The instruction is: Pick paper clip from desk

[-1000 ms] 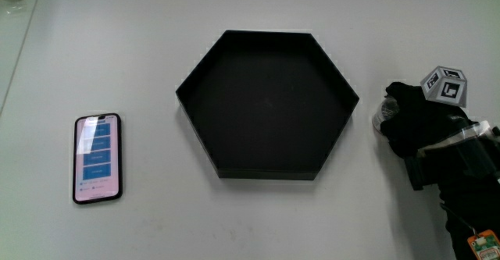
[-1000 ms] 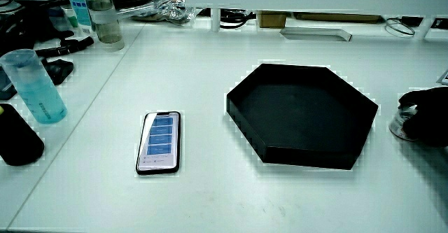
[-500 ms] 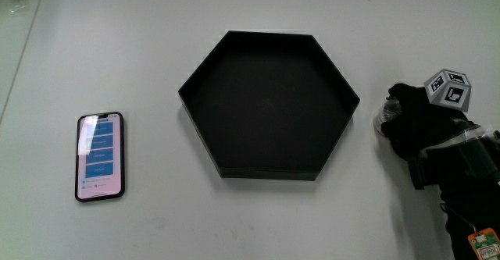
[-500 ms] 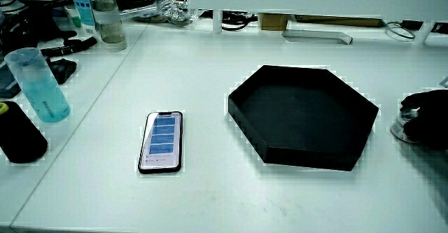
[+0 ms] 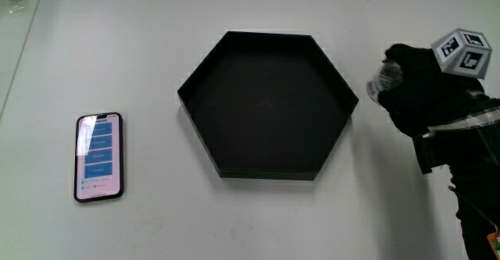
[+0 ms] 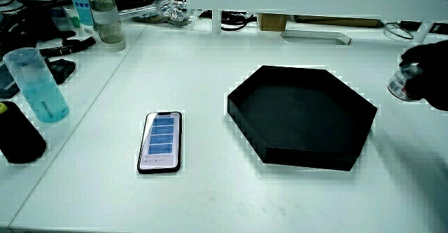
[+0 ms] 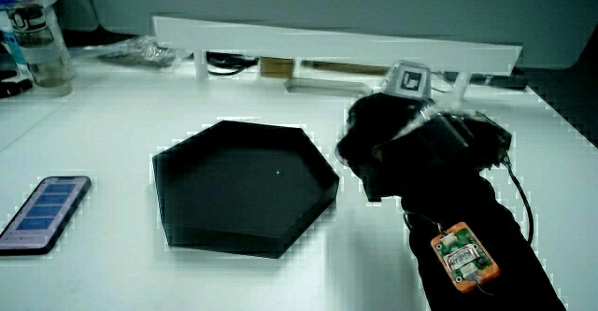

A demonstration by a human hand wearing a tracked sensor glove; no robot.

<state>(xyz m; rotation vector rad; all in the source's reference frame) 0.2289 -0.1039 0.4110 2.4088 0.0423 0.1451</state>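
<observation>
pale white counter, low partition seen at its edge in both side views. black hexagonal tray at mid-counter, nothing seen in it; phone lying flat, screen lit, well apart from the tray. blue bottle and clutter noted at the counter's edge in a side view.

change noted: half a second ago the hand was resting low on the counter beside the tray; it is now raised and carried farther from the person, level with the tray's upper corner. a small clear, rounded object is held at the fingertips, also seen in a side view. no separate paper clip can be made out; the held object may contain it, not confirmed. the pick is judged done, lift under way.

pose: fingers curled closed around the clear object, marker cube on the back of the hand facing up, forearm reaching in from the person's edge, hand beside the tray, not over it.
</observation>
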